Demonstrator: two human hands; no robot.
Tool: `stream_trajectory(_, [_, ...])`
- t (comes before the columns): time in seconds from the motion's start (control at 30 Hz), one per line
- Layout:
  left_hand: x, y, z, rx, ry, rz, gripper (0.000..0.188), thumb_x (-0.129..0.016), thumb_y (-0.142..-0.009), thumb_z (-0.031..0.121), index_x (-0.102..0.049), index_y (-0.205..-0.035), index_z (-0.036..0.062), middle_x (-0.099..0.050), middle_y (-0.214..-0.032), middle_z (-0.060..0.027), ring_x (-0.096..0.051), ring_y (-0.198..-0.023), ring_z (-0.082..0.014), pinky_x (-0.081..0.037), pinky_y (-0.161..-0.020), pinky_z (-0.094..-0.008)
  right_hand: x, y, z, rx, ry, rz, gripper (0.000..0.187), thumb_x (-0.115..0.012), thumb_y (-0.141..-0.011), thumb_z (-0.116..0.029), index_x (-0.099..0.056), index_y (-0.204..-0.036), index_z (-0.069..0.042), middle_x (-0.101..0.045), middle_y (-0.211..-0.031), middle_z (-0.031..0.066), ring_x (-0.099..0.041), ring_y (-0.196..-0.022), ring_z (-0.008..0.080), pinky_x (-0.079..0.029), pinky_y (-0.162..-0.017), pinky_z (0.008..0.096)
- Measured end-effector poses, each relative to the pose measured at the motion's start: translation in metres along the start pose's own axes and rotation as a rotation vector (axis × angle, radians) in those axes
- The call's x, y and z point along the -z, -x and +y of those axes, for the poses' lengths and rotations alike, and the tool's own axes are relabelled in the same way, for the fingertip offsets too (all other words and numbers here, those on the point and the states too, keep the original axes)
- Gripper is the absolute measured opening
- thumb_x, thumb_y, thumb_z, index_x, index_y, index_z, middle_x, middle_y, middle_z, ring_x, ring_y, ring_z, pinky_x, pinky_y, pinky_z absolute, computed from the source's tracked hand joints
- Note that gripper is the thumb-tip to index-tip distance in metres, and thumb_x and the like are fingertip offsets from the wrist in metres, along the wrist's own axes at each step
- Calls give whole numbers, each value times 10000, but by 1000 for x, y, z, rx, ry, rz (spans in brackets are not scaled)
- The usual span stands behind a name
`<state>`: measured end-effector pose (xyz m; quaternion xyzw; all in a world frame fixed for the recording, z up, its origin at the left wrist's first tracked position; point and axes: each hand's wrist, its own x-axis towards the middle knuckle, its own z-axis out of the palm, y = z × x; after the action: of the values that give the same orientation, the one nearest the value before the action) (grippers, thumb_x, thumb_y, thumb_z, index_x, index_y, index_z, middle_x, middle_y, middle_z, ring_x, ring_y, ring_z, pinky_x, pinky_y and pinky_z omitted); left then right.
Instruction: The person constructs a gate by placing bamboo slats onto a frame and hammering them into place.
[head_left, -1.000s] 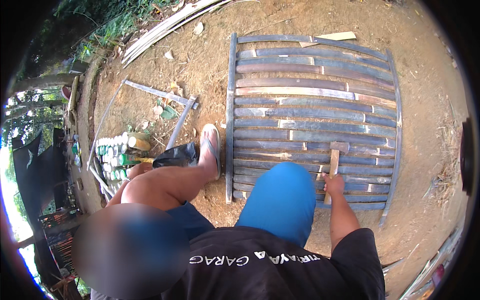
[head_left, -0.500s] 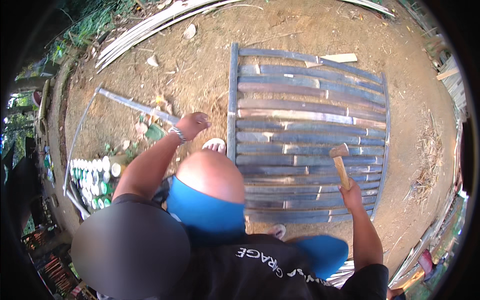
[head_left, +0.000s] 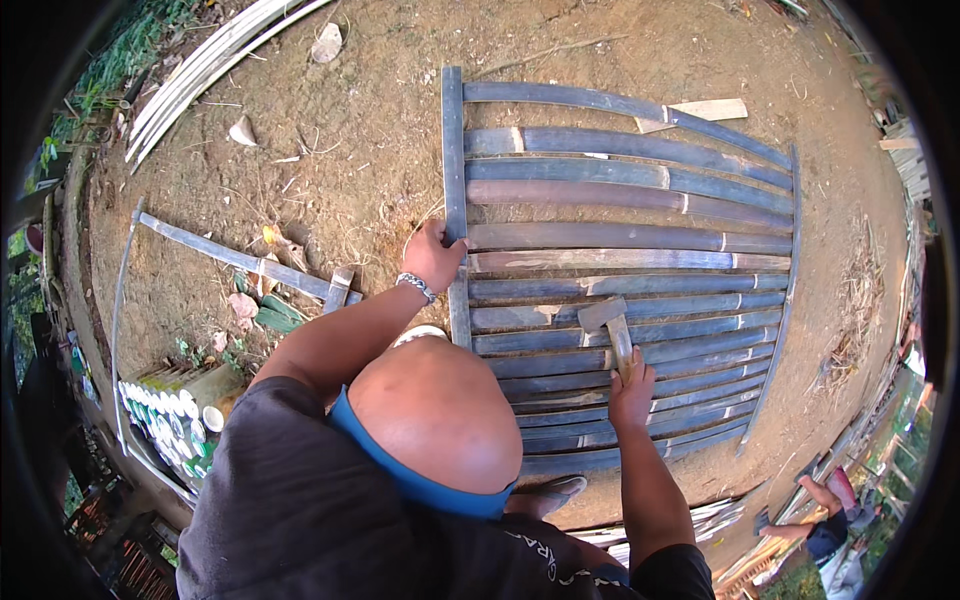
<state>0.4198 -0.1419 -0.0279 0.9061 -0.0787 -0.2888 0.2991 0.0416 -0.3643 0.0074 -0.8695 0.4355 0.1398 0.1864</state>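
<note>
A slatted bamboo panel (head_left: 590, 235) lies on the ground before me, its dark slats running side to side between two end rails. My left hand (head_left: 437, 258) is closed around the left end rail (head_left: 453, 150), thumb on the slat side. In my right hand (head_left: 632, 390) is a hammer, gripped by its pale wooden handle (head_left: 620, 343). The hammer's blocky head (head_left: 601, 314) is over the middle slats; whether it touches them I cannot tell. My bent knee (head_left: 435, 420) is beside the panel's near left corner.
Bamboo strips (head_left: 230, 248) form an angled piece left of my forearm. Several cylinders with round white and green ends (head_left: 175, 425) stand at lower left. Long pale strips (head_left: 205, 70) lie at far left, a flat wood piece (head_left: 705, 112) behind the panel. Another person (head_left: 825, 515) is at lower right.
My left hand has moved from the air beside the panel onto its left rail and closed there. The hammer in my right hand has shifted left across the slats. The view has shifted too.
</note>
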Motion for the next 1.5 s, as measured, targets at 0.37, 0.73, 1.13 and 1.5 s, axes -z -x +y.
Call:
stream_trajectory(0.37, [-3,0,-9,-28,343,-5,275,-799,-867,196,-661,-1015,10,-697,-816,-71,-650,-713,-155,-531,-683,-328,26,-172,-263,607,92,148,630,-789,-865,-300,-555,-1441,-197,-531,-1407,82,-461,-1338,324,-339,-1112,505])
stream_trajectory(0.73, [5,3,-19,-15,417,-42,222,-767,-902,167,-658,-1022,15,-711,-823,-70,-668,-718,-139,-534,-674,-315,16,-194,-315,672,258,8,397,-789,-851,-325,-650,-1215,-245,-607,-1200,-13,-535,-1206,226,-399,-983,471])
stream_trajectory(1.13, [8,1,-14,-9,401,-65,205,-753,-908,178,-659,-983,12,-721,-798,-87,-685,-702,-156,-537,-662,-324,18,-197,-311,665,214,-66,412,-765,-880,-257,-677,-1281,-228,-627,-1283,5,-546,-1258,240,-397,-1061,492])
stream_trajectory(1.5, [7,-2,-15,-55,343,-20,199,-753,-904,166,-680,-1003,10,-727,-821,-115,-711,-727,-197,-551,-676,-344,-1,-162,-310,620,331,-88,565,-478,-1050,-349,-374,-1581,-187,-317,-1662,-2,-272,-1540,227,-218,-1249,556])
